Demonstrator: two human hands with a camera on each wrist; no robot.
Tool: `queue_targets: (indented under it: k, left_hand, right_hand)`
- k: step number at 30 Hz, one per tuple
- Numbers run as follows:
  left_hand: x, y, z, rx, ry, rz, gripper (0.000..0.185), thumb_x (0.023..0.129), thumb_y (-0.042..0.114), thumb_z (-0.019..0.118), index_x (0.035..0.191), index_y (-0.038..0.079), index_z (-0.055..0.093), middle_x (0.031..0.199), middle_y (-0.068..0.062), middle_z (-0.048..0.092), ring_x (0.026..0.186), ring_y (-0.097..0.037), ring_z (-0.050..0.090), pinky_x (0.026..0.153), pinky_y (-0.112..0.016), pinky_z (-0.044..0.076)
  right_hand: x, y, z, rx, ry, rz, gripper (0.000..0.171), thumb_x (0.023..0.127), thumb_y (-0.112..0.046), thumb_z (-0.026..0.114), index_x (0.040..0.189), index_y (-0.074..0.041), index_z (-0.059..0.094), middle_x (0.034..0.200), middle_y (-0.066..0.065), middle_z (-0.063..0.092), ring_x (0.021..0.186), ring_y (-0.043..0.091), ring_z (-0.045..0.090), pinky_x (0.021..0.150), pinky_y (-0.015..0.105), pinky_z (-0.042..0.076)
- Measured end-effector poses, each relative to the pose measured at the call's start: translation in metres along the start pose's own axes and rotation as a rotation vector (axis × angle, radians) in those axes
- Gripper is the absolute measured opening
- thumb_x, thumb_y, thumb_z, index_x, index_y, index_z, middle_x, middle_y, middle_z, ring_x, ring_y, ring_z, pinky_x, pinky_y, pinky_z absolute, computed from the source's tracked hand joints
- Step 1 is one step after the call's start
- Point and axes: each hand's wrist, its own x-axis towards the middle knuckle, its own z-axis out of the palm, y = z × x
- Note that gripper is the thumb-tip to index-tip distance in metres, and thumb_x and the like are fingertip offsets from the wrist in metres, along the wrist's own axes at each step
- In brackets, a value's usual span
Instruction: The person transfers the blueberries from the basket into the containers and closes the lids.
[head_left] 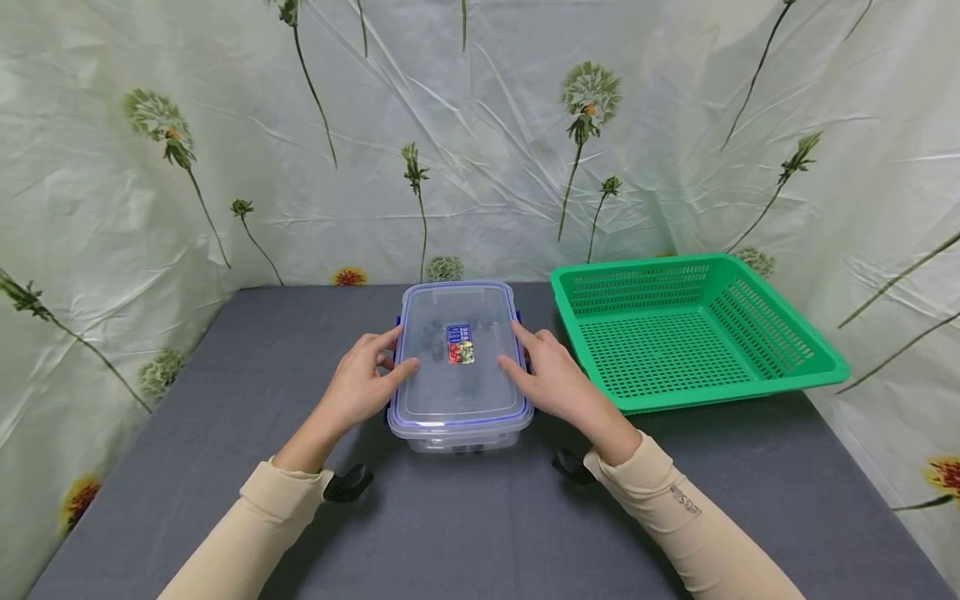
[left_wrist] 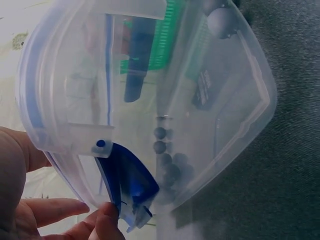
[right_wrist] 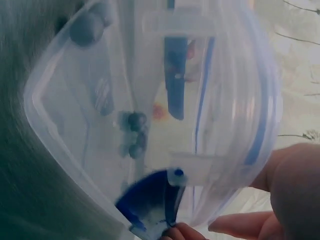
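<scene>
A clear plastic food container [head_left: 442, 392] with a blue-rimmed lid and a small coloured label [head_left: 461, 344] sits in front of me, lid on. My left hand [head_left: 363, 375] holds its left side, thumb over the lid. Lower down, fingertips meet a blue latch [left_wrist: 127, 175] that juts away from the wall. On the opposite side, my right hand [head_left: 551, 375] grips likewise, its thumb on the lid and its fingers at another swung-out blue latch [right_wrist: 152, 197]. Several dark round balls [left_wrist: 172, 172] show inside through the clear wall, with a bigger one [right_wrist: 86, 30] among them.
A green perforated plastic basket [head_left: 705, 358] stands to the right, close beside my right hand. Grey cloth [head_left: 465, 533] covers the table. Behind and along the sides hangs a pale curtain [head_left: 480, 167] printed with dandelions.
</scene>
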Motion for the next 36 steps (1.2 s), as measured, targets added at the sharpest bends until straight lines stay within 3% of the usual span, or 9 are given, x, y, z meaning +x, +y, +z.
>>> queue_targets:
  k: [4, 7, 10, 14, 21, 28, 32, 36]
  left_hand:
    - [-0.005, -0.004, 0.001, -0.015, 0.012, 0.000, 0.069, 0.106, 0.034, 0.069, 0.164, 0.007, 0.043, 0.139, -0.022, 0.060, 0.111, -0.032, 0.065, 0.085, -0.040, 0.055]
    - [-0.012, -0.008, 0.002, -0.052, 0.025, -0.026, 0.073, 0.105, 0.037, 0.070, 0.165, 0.009, 0.040, 0.146, -0.024, 0.055, 0.127, -0.039, 0.061, 0.100, -0.054, 0.058]
    - [-0.020, -0.013, 0.003, -0.130, 0.025, -0.082, 0.081, 0.104, 0.038, 0.072, 0.169, 0.011, 0.032, 0.156, -0.025, 0.045, 0.144, -0.044, 0.052, 0.115, -0.061, 0.052]
    - [-0.031, -0.019, 0.007, -0.314, -0.024, -0.186, 0.093, 0.104, 0.039, 0.072, 0.173, 0.013, 0.015, 0.168, -0.026, 0.034, 0.155, -0.044, 0.040, 0.125, -0.063, 0.042]
    - [-0.045, -0.024, 0.021, -0.558, -0.084, -0.296, 0.099, 0.105, 0.041, 0.070, 0.173, 0.011, 0.004, 0.169, -0.025, 0.034, 0.157, -0.041, 0.037, 0.130, -0.064, 0.034]
    - [-0.050, -0.030, 0.030, -0.810, -0.135, -0.319, 0.087, 0.110, 0.032, 0.061, 0.171, 0.001, 0.007, 0.167, -0.027, 0.033, 0.154, -0.037, 0.039, 0.132, -0.060, 0.031]
    - [-0.049, -0.031, 0.032, -0.812, -0.136, -0.312, 0.074, 0.111, 0.033, 0.061, 0.167, 0.000, 0.026, 0.163, -0.020, 0.042, 0.146, -0.029, 0.048, 0.129, -0.050, 0.040]
    - [-0.049, -0.028, 0.032, -0.796, -0.121, -0.308, 0.068, 0.110, 0.034, 0.062, 0.164, 0.003, 0.035, 0.157, -0.017, 0.047, 0.134, -0.019, 0.055, 0.113, -0.028, 0.051]
  right_hand:
    - [-0.011, 0.006, 0.004, 0.112, 0.000, 0.035, 0.077, 0.110, -0.038, 0.061, 0.167, 0.001, 0.027, 0.139, 0.030, 0.054, 0.120, 0.038, 0.063, 0.093, 0.048, 0.059]
    - [-0.020, 0.013, 0.009, 0.240, -0.026, 0.102, 0.084, 0.110, -0.041, 0.060, 0.170, 0.000, 0.019, 0.156, 0.032, 0.045, 0.139, 0.043, 0.057, 0.110, 0.057, 0.055]
    - [-0.026, 0.021, 0.015, 0.417, -0.076, 0.197, 0.090, 0.109, -0.044, 0.061, 0.172, -0.004, 0.011, 0.165, 0.030, 0.041, 0.149, 0.043, 0.049, 0.121, 0.059, 0.047]
    - [-0.029, 0.027, 0.022, 0.632, -0.127, 0.300, 0.093, 0.108, -0.046, 0.061, 0.173, -0.007, 0.007, 0.169, 0.028, 0.037, 0.157, 0.042, 0.040, 0.128, 0.060, 0.038]
    - [-0.031, 0.032, 0.033, 0.920, -0.176, 0.270, 0.081, 0.113, -0.035, 0.053, 0.171, 0.000, 0.008, 0.171, 0.028, 0.033, 0.159, 0.041, 0.036, 0.131, 0.065, 0.030]
    - [-0.032, 0.035, 0.039, 1.003, -0.201, 0.239, 0.071, 0.114, -0.036, 0.053, 0.169, -0.002, 0.025, 0.169, 0.022, 0.042, 0.154, 0.035, 0.043, 0.132, 0.063, 0.030]
    - [-0.032, 0.036, 0.039, 1.007, -0.196, 0.235, 0.070, 0.113, -0.035, 0.053, 0.168, -0.001, 0.025, 0.168, 0.023, 0.042, 0.153, 0.036, 0.044, 0.132, 0.062, 0.030]
    - [-0.034, 0.036, 0.039, 0.997, -0.160, 0.253, 0.072, 0.113, -0.033, 0.054, 0.169, -0.002, 0.021, 0.168, 0.025, 0.040, 0.153, 0.037, 0.044, 0.131, 0.062, 0.033]
